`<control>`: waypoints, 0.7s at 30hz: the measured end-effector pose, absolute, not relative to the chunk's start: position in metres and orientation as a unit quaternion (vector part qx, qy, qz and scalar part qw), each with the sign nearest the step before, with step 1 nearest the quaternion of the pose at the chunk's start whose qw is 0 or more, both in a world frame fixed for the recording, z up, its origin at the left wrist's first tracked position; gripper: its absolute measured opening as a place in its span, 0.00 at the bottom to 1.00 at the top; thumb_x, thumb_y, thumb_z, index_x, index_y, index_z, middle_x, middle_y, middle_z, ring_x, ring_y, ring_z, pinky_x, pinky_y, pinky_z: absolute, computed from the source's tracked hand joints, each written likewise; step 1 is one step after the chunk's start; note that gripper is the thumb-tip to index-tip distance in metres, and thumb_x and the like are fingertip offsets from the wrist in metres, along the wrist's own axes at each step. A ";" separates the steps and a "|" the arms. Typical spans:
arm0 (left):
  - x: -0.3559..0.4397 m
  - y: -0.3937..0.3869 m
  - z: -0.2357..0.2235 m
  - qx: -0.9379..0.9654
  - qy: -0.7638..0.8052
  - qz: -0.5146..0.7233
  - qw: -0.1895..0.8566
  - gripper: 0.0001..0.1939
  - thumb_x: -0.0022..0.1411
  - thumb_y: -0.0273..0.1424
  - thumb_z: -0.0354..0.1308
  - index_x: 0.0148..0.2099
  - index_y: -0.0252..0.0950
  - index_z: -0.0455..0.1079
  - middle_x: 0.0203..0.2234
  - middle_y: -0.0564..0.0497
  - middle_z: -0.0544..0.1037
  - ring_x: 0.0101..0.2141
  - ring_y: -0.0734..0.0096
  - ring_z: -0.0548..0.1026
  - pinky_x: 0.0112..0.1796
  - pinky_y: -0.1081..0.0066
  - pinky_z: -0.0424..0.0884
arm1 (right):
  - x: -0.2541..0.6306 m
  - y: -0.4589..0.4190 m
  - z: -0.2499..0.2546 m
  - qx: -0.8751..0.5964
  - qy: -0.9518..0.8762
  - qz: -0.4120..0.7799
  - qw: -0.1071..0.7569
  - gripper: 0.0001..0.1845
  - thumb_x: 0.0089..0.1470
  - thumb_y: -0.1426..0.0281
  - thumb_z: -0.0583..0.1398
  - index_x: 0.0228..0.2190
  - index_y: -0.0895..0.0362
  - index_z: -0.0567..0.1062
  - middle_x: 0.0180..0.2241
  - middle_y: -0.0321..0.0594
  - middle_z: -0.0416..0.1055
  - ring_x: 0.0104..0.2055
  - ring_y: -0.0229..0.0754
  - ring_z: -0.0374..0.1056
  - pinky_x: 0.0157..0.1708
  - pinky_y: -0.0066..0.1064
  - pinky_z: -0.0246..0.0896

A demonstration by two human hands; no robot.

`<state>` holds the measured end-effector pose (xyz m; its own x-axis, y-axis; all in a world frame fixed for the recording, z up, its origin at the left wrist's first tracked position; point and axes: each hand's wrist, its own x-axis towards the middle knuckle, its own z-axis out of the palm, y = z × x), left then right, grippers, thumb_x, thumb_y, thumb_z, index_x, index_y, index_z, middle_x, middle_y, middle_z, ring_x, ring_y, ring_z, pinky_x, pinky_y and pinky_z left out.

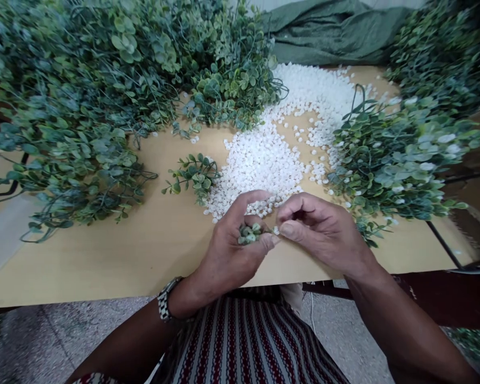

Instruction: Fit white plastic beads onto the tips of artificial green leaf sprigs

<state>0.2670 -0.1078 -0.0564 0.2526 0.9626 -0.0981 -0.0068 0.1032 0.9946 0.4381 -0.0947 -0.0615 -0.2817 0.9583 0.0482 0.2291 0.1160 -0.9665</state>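
Note:
My left hand (236, 240) is closed around a small sprig of artificial green leaves (249, 233), its stem hidden by the fingers. My right hand (324, 229) pinches thumb to forefinger right beside the left thumb tip. A tiny white bead-like piece (276, 230) shows between the two hands, against the right fingertips. Just beyond the hands spreads a heap of the same small white pieces (260, 160). A loose leafy sprig (198, 176) lies at the heap's left edge.
Large piles of green artificial foliage (84, 69) cover the table's left and back. At right lies a bunch of sprigs with white bits among the leaves (400, 154). Dark green cloth (332, 32) is bunched at the back. The table's front edge (104, 298) runs below my hands.

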 end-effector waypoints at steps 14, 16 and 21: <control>0.265 -0.107 -0.052 0.570 0.401 0.346 0.628 0.29 0.52 0.22 0.56 0.54 0.40 0.52 0.36 0.53 0.66 0.25 0.79 0.64 0.25 0.77 0.64 | 0.430 -0.090 -0.048 -0.320 -0.819 0.334 0.339 0.06 0.57 0.77 0.56 0.29 0.57 0.71 0.26 0.35 0.68 0.29 0.35 0.64 0.29 0.28 0.59; 0.263 -0.105 -0.049 0.550 0.401 0.348 0.644 0.22 0.52 0.23 0.57 0.49 0.39 0.58 0.33 0.54 0.66 0.24 0.80 0.64 0.24 0.77 0.65 | 0.431 -0.091 -0.051 -0.343 -0.801 0.328 0.364 0.07 0.57 0.76 0.56 0.28 0.56 0.70 0.24 0.34 0.66 0.27 0.34 0.63 0.28 0.27 0.58; 0.260 -0.103 -0.049 0.483 0.428 0.360 0.673 0.07 0.51 0.28 0.60 0.34 0.35 0.66 0.21 0.58 0.64 0.22 0.78 0.63 0.23 0.75 0.66 | 0.430 -0.096 -0.058 -0.405 -0.745 0.339 0.408 0.06 0.57 0.73 0.57 0.27 0.57 0.70 0.23 0.34 0.66 0.25 0.34 0.62 0.26 0.27 0.57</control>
<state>0.2602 -0.1033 -0.0493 0.3736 0.8991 -0.2283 -0.0708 0.2731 0.9594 0.4299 -0.0960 -0.0575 -0.3400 0.8791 0.3340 0.3268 0.4435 -0.8346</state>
